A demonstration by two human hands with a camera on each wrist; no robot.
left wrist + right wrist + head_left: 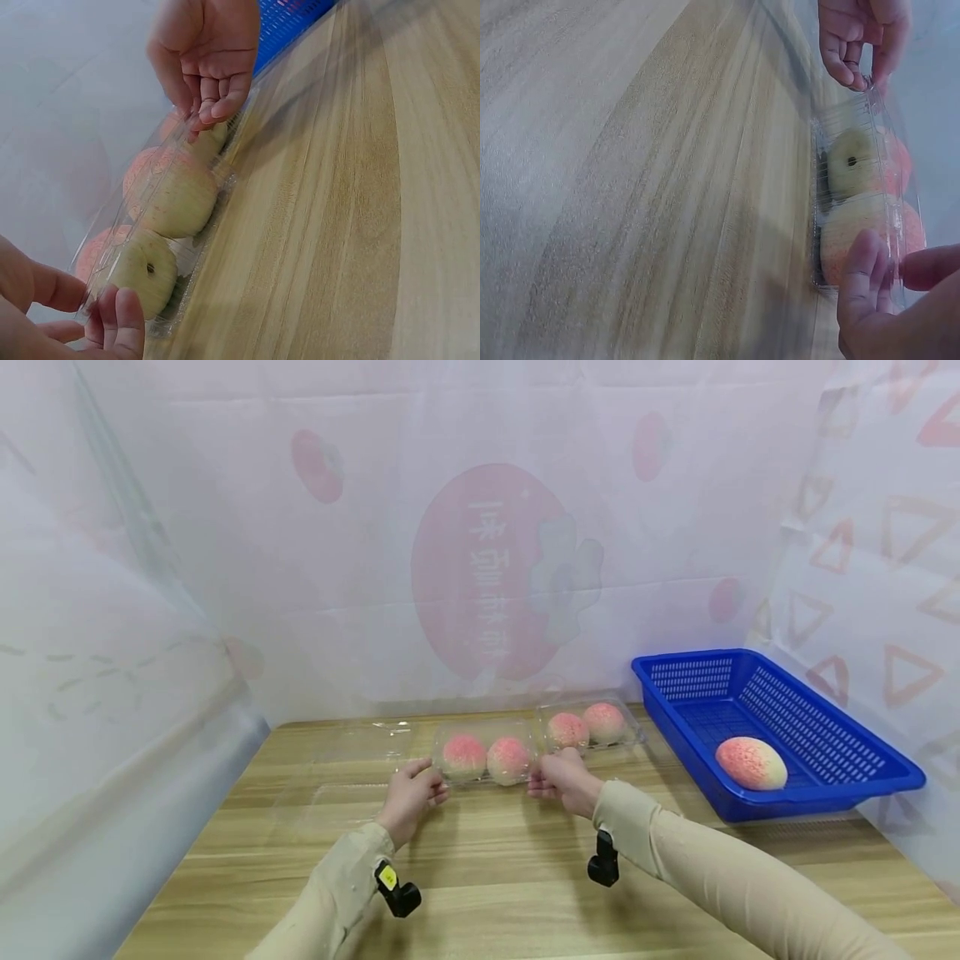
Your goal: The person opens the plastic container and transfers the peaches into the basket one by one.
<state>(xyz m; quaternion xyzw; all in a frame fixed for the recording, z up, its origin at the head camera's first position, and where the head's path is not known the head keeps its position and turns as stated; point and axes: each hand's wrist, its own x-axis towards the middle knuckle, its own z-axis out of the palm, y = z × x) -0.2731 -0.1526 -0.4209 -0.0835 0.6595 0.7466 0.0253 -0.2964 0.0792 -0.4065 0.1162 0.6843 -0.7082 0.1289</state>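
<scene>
A clear plastic clamshell box [483, 727] with two pink-and-cream peaches [464, 757] inside lies at the middle of the table. My left hand [411, 795] pinches its left front corner between thumb and fingers; my right hand [567, 781] pinches the right front corner. In the right wrist view the lid's ribbed edge runs between both hands, and the lid appears to lie over the peaches. Whether its rim is fully pressed together cannot be told. Just behind my right hand stands a second clear box [633, 724] with two more peaches [604, 722].
To the right, a blue plastic basket [675, 760] holds one peach [752, 763]. An open, transparent box [352, 743] lies at the table's left, hard to see against the wood. A white printed cloth [360, 560] hangs behind the wooden table [495, 877].
</scene>
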